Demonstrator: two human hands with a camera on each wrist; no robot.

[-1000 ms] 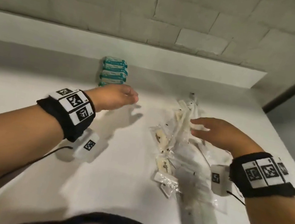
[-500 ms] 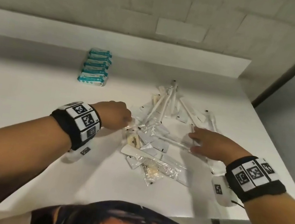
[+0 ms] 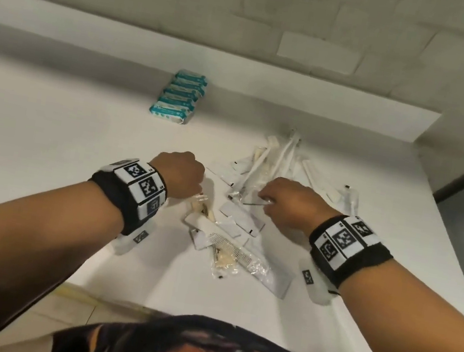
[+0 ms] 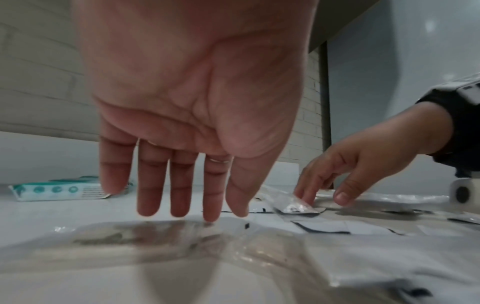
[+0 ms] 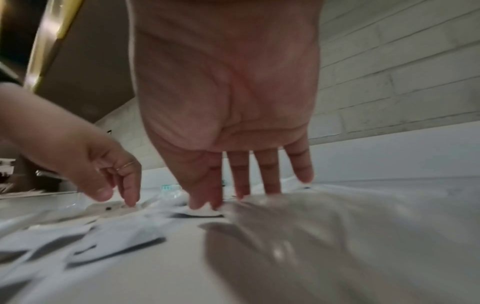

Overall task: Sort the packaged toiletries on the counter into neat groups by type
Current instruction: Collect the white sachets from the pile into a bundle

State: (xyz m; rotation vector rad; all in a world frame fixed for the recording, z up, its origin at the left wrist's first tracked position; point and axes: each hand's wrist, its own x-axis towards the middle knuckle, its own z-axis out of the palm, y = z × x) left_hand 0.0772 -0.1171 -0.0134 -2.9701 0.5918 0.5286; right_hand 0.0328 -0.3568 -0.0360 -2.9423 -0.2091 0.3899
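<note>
The left hand [image 3: 183,177] hangs with straight fingers, tips down at the left edge of the loose pile of clear packets [image 3: 245,208]. The right hand [image 3: 290,204] pinches 1 packet atop that pile. Beyond the pile, 5 teal packs [image 3: 181,96] line the white tabletop [image 3: 48,129].

— Where was there room on the surface [image 3: 44,150]?

— To the left of the left hand [image 3: 180,175] it lay bare, right up to the back ledge [image 3: 96,27]. The near edge in front of the pile was bare too.

— And in the way?

— The loose pile of packets [image 3: 245,218] filled the middle, between and under both hands. The right hand [image 3: 290,204] hung over its right part. A row of teal packs [image 3: 177,97] stood against the ledge, well apart from the pile.
</note>
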